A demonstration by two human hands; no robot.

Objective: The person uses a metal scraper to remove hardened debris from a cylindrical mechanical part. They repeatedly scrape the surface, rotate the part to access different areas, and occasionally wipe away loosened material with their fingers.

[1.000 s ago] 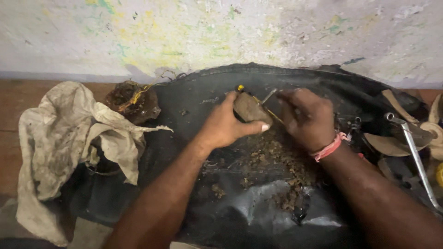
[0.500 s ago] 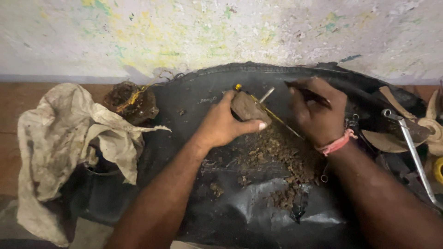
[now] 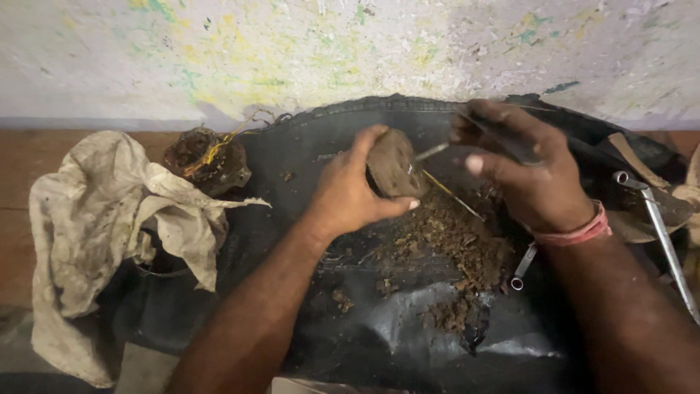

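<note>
Nearest the camera, loose brown debris (image 3: 452, 241) lies on the black sheet (image 3: 306, 168). Above it, the left hand (image 3: 350, 193) clamps a dirt-caked round part (image 3: 394, 164); the right hand (image 3: 521, 164) grips a thin tool (image 3: 503, 138), tip at the part.

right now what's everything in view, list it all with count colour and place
dirt-caked part: 1, brown, gripped in the left hand above the sheet
thin tool: 1, dark, in the right hand, tip toward the part
debris pile: 1, brown crumbs, on the sheet below the hands
rubber sheet: 1, black, spread over the work surface
cloth: 1, dirty off-white, crumpled at left
wire-wound part: 1, dark with yellow wires, behind the cloth
spanner: 1, silver, by the right wrist
metal tube: 1, silver, far right
wall: 1, pale, paint-flecked, behind
left hand: 1, centre
right hand: 1, red wristband, right of centre
</note>
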